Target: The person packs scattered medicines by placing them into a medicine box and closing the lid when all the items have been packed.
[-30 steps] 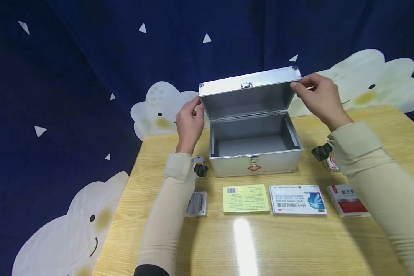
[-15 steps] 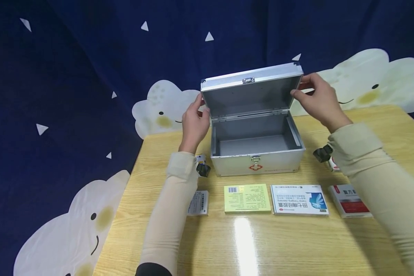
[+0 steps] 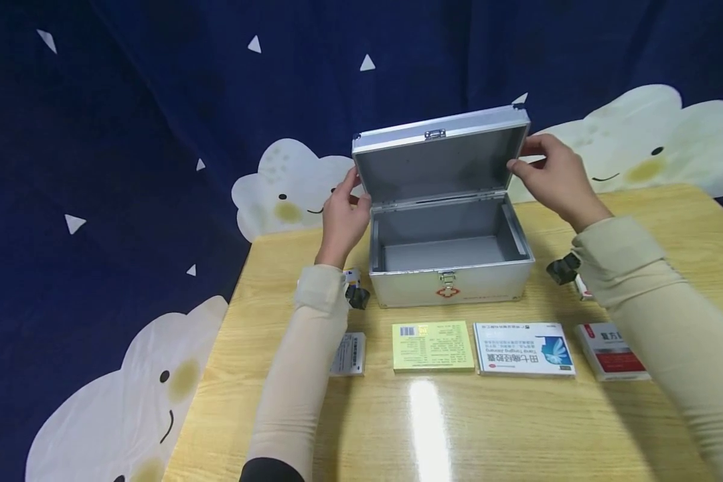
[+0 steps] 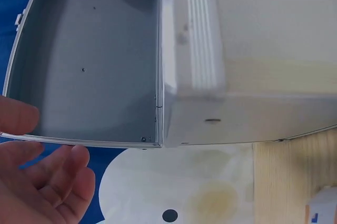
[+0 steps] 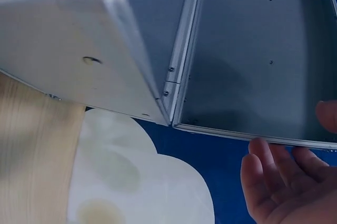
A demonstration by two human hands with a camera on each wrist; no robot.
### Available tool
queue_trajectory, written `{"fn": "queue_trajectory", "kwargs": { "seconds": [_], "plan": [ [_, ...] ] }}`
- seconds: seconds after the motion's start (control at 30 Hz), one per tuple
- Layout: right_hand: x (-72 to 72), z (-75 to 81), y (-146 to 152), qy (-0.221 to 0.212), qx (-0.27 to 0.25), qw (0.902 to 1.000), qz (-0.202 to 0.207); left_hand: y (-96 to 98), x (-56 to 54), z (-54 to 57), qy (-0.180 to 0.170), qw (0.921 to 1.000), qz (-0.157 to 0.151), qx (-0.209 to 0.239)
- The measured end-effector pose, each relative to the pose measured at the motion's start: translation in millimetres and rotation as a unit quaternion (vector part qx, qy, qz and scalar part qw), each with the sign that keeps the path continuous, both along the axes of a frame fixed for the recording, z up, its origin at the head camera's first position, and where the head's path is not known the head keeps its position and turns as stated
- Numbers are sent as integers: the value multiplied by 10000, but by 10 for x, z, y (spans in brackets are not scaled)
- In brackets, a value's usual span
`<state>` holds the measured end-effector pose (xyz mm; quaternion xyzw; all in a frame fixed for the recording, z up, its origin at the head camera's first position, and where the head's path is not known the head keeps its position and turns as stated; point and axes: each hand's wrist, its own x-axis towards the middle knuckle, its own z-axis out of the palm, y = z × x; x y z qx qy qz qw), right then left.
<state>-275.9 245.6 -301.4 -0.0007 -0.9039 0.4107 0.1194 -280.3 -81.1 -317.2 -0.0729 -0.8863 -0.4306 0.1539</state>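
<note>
A person in cream sleeves [image 3: 301, 361] reached both arms forward across a pale wood-grain counter [image 3: 488, 435], one hand at each end of a silver case's hinged lid [image 3: 442, 164]. The left hand [image 3: 345, 217] pointed upward and away, its fingers pinching the rim, thumb inside and the others outside. The right hand [image 3: 557, 177] angled inward from the other end, its fingers gripping that rim the same way.

The case [image 3: 476, 289] sat towards the far side of the counter, its long axis running roughly side to side. Its clasp [image 3: 447, 280] and red cross [image 3: 448, 292] faced the person, while the lid tilted up on rear hinges, its grey underside towards the viewer. The rectangular case had a smooth metallic shell, ridged edging and a plain grey interior dotted with small rivets.

Flat printed cartons lay nearer the person: a yellow-green carton [image 3: 434, 347], a white-and-blue carton [image 3: 524, 349] and a red-and-white carton [image 3: 613, 355]. Behind hung a dark blue curtain [image 3: 156, 80] printed with smiling clouds.
</note>
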Motion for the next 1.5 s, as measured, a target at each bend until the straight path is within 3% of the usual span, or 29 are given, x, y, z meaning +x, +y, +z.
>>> {"fn": "queue_trajectory", "kwargs": {
  "seconds": [0.33,0.47,0.73,0.97,1.2,1.5],
  "plan": [
    [-26,27,-4,114,-105,9994,-298,42,13,33,-65,10000,-55,-4],
    [-21,0,13,175,-187,9995,-199,32,-10,9,-128,9998,-152,64],
    [-15,-92,62,195,-419,9989,-53,17,-86,-78,-574,9970,-448,249],
    [-24,-123,80,65,-341,9994,32,39,-93,-108,-621,9972,-406,114],
    [-12,-113,73,-164,-161,9990,373,50,-99,-126,-655,9967,-448,175],
    [-20,-114,72,-276,-100,9980,552,35,-121,-145,-983,9932,-615,130]
  ]
}}
